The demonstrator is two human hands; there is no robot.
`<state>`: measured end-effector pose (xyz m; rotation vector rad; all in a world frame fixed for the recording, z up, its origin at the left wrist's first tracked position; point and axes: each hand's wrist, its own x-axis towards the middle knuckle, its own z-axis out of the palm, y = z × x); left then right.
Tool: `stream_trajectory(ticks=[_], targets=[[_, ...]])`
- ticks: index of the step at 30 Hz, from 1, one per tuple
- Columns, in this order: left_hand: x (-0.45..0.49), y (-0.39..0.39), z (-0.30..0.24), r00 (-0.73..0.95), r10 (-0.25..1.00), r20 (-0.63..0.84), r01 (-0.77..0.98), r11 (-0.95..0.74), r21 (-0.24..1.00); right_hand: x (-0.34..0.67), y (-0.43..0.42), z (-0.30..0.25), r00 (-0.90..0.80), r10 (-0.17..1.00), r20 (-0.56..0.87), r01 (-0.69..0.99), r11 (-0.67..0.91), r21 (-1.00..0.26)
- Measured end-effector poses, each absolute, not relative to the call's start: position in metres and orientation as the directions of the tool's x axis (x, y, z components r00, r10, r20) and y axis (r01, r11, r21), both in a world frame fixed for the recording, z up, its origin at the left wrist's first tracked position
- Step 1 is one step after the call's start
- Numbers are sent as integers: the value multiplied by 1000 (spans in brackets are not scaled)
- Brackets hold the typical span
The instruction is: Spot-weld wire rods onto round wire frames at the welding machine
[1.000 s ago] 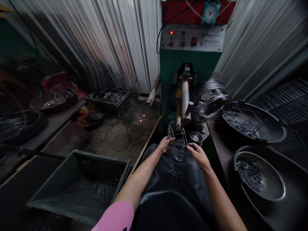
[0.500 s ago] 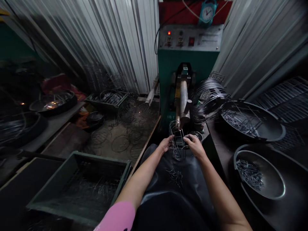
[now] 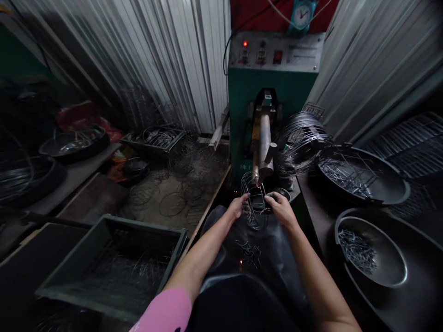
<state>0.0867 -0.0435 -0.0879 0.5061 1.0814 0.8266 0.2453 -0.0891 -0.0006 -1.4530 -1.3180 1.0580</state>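
Observation:
A round wire basket [image 3: 245,185] hangs tilted just under the electrode tips of a green spot welder [image 3: 238,106]. My left hand [image 3: 238,207] is closed on the basket's left side, with the thumb and fingers pinching its wires. On the other side, my right hand [image 3: 282,208] pinches a thin bent wire at the basket's right edge; its far end reaches the electrode tip [image 3: 256,180]. Short loose wires [image 3: 249,251] lie on the dark apron over my lap, where a small orange spark glows.
Coiled wire rings [image 3: 301,138] hang right of the welder arm. Wide pans [image 3: 398,191] with short wire pieces stand at right, one holding a smaller bowl [image 3: 398,272]. A green crate [image 3: 69,272] stands at left. Wire rounds [image 3: 172,204] lie on the floor.
Orange sparks now show near the basket and on my lap. The basket has shifted slightly at the electrodes, and its wire sits a little differently. Both hands keep their grip.

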Motion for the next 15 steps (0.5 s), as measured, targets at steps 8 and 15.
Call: stream_trajectory(ticks=[8, 15], targets=[[89, -45, -88, 245, 756, -607, -364, 652, 665, 248, -104, -1, 46, 997, -63, 207, -71, -976], [89, -47, -89, 263, 706, -657, -380, 702, 602, 256, -122, -3, 11, 996, -91, 252, -90, -963]])
